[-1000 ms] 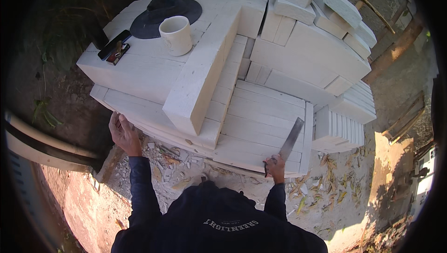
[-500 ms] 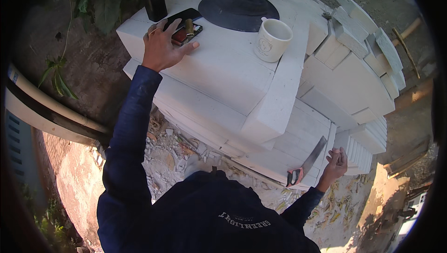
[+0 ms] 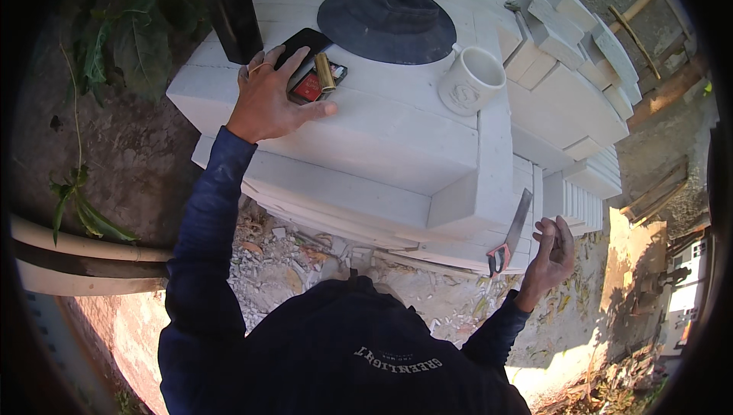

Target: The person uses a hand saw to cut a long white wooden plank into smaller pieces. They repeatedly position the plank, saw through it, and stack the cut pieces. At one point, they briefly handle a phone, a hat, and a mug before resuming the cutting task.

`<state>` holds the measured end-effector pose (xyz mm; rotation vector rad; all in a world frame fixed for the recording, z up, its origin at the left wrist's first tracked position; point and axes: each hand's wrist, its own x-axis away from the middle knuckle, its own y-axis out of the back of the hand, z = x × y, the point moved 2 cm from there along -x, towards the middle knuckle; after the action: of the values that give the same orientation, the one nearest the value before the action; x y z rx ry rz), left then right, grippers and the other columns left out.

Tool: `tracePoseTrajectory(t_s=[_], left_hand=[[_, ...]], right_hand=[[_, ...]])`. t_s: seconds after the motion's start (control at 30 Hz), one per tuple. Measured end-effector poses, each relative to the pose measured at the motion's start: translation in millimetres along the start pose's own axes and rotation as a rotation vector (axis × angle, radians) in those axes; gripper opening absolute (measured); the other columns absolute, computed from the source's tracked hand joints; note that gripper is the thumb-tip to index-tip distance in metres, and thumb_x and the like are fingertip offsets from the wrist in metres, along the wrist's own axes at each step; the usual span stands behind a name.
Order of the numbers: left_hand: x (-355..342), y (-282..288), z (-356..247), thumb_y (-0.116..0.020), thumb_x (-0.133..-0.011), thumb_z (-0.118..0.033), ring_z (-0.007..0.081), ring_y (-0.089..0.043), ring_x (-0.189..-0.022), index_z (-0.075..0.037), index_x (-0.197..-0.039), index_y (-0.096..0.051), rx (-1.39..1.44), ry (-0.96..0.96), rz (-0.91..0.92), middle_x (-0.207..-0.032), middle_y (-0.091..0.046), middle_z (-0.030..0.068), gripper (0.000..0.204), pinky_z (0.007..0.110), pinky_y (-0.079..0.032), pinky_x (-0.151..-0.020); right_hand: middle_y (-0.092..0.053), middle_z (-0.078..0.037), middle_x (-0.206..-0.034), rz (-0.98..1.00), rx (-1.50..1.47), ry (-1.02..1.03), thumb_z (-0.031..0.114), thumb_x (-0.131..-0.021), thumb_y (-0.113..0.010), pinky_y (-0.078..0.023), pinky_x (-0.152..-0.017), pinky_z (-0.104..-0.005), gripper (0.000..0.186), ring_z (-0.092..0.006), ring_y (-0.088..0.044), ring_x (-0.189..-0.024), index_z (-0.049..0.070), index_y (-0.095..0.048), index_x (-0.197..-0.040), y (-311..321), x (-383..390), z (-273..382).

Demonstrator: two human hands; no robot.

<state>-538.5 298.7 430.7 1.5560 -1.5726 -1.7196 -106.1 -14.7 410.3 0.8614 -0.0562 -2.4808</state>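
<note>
My left hand (image 3: 273,100) is spread over the near left part of the white block stack (image 3: 359,136), thumb and fingers apart. Its fingertips reach the near edge of a flat black phone-like thing (image 3: 307,42); whether they touch it I cannot tell. Between thumb and forefinger lies a small red and black pack (image 3: 308,88), with a brass-coloured lighter (image 3: 326,73) on top. My right hand (image 3: 551,258) hovers at the right, fingers loosely bent, with nothing visible in it. Beside it a handsaw (image 3: 510,238) with a red and black handle lies on lower blocks.
A dark brimmed hat (image 3: 388,22) and a white mug (image 3: 471,81) stand on the stack. At the far left corner rises a black upright box-like thing (image 3: 234,18). More white blocks (image 3: 576,102) are piled at the right. Rubble (image 3: 282,262) covers the ground before me.
The view has shifted, so the stack, mug and saw sit differently in the picture. My left hand stays spread by the pack and lighter. My right hand remains raised near the saw.
</note>
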Motion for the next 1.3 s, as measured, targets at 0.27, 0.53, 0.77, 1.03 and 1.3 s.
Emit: tracePoseTrajectory(t_s=[0.27, 0.53, 0.77, 1.03, 1.3], left_hand=[[20.7, 3.0, -1.1, -0.076, -0.088, -0.054, 0.0426, -0.055, -0.128, -0.001, -0.130, -0.068, 0.204, -0.045, -0.432, -0.135, -0.062, 0.0270, 0.068, 0.061, -0.037, -0.106], [26.4, 23.1, 31.8, -0.081, -0.082, -0.030, 0.0439, -0.067, -0.102, 0.005, -0.121, -0.072, 0.098, 0.117, -0.356, -0.108, -0.073, 0.0253, 0.053, 0.047, -0.050, -0.095], [10.5, 24.3, 31.1, -0.087, -0.075, -0.035, 0.0421, -0.066, -0.094, 0.007, -0.120, -0.072, 0.097, 0.047, -0.274, -0.101, -0.072, 0.0263, 0.064, 0.048, -0.050, -0.092], [-5.2, 30.5, 44.9, -0.088, -0.070, -0.033, 0.0411, -0.066, -0.093, 0.012, -0.119, -0.070, 0.111, -0.054, -0.189, -0.092, -0.069, 0.0269, 0.069, 0.047, -0.049, -0.088], [-13.0, 25.7, 49.8, -0.086, -0.067, -0.034, 0.0419, -0.067, -0.090, 0.015, -0.117, -0.068, 0.134, -0.082, -0.149, -0.090, -0.067, 0.0276, 0.072, 0.047, -0.053, -0.087]], right_hand=[[-0.073, -0.020, -0.098, 0.059, -0.097, 0.256, 0.004, -0.096, -0.072, -0.058, -0.083, -0.0361, 0.032, -0.0270, -0.072, -0.089, -0.012, -0.066, -0.123, -33.9, 11.5, 70.5], [-0.072, -0.024, -0.103, 0.457, -0.312, 0.494, 0.005, -0.086, -0.080, -0.057, -0.079, -0.0367, 0.038, -0.0320, -0.071, -0.089, -0.006, -0.068, -0.121, -126.7, 38.4, 133.1], [-0.063, -0.027, -0.133, 0.802, -0.127, 0.635, 0.021, -0.082, -0.086, -0.049, -0.103, -0.0486, 0.062, -0.0415, -0.062, -0.122, 0.001, -0.063, -0.137, -272.5, 11.7, 175.5], [-0.042, -0.026, -0.158, 1.040, 0.229, 0.622, 0.042, -0.075, -0.088, -0.036, -0.119, -0.0536, 0.088, -0.0517, -0.044, -0.141, 0.007, -0.055, -0.148, -362.6, 16.0, 158.8], [-0.048, -0.026, -0.149, 1.025, 0.164, 0.531, 0.035, -0.076, -0.083, -0.037, -0.119, -0.0513, 0.068, -0.0484, -0.048, -0.136, -0.004, -0.068, -0.130, -369.2, 18.9, 157.3]])
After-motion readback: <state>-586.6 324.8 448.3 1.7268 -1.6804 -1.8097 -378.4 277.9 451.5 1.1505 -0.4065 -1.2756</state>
